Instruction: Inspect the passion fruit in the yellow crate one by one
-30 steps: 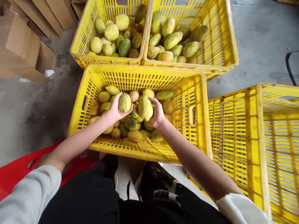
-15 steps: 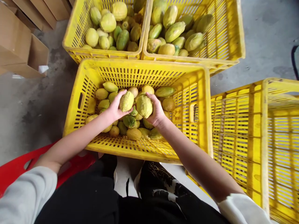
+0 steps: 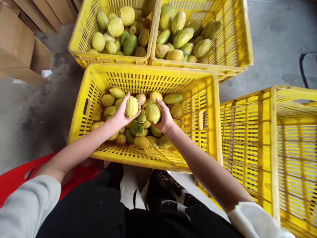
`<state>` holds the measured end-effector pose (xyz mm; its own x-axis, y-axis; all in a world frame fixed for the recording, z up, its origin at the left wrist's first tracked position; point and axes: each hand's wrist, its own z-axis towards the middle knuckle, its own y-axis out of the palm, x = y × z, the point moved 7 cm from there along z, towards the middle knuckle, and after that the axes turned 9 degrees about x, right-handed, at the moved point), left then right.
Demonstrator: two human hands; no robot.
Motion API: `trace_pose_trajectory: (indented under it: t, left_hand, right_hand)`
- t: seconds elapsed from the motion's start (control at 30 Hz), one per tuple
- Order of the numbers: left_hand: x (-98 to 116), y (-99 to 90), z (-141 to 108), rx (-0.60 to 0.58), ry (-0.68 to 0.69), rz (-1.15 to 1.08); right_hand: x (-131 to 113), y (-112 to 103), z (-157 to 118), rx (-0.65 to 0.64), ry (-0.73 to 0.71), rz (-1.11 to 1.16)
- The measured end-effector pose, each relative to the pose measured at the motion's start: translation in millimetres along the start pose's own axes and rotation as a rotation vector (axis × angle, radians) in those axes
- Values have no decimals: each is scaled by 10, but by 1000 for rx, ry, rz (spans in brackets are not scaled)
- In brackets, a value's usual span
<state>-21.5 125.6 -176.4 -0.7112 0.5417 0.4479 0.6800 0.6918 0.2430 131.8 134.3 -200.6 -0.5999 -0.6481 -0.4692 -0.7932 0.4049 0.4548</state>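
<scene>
Just in front of me is a yellow slatted crate (image 3: 148,72) with several green and yellow fruits (image 3: 141,142) over its bottom. Above them, my left hand (image 3: 121,114) holds a ridged yellow-green fruit (image 3: 131,107) between thumb and fingers, its palm turned inward. My right hand (image 3: 166,119) is wrapped round the right side of a rounder, greener fruit (image 3: 153,112). The two held fruits are side by side with a small gap between them. Parts of the fingers of my right hand are hidden behind its fruit.
Two more yellow crates, left (image 3: 111,59) and right (image 3: 198,66), hold fruits beyond the front one. A tall yellow crate (image 3: 267,148) stands at the right. Cardboard boxes (image 3: 17,39) are at the upper left, a red plastic seat (image 3: 15,178) at the lower left.
My left hand and its fruit have shifted slightly left, and the fruit is tilted more upright. The gap between the held fruits is wider. The view has turned a little.
</scene>
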Motion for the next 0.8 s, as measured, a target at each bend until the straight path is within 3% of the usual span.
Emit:
trace_pose_trajectory:
  t: [0.17, 0.5, 0.8]
  left_hand:
    - [84, -26, 19, 15, 77, -84]
    - [-117, -147, 124, 95, -221, -99]
    - [-75, -58, 91, 24, -161, -15]
  right_hand:
    - [-14, -15, 0, 28, -18, 29]
    - [26, -206, 171, 59, 25, 89]
    - [5, -22, -56, 90, 43, -55]
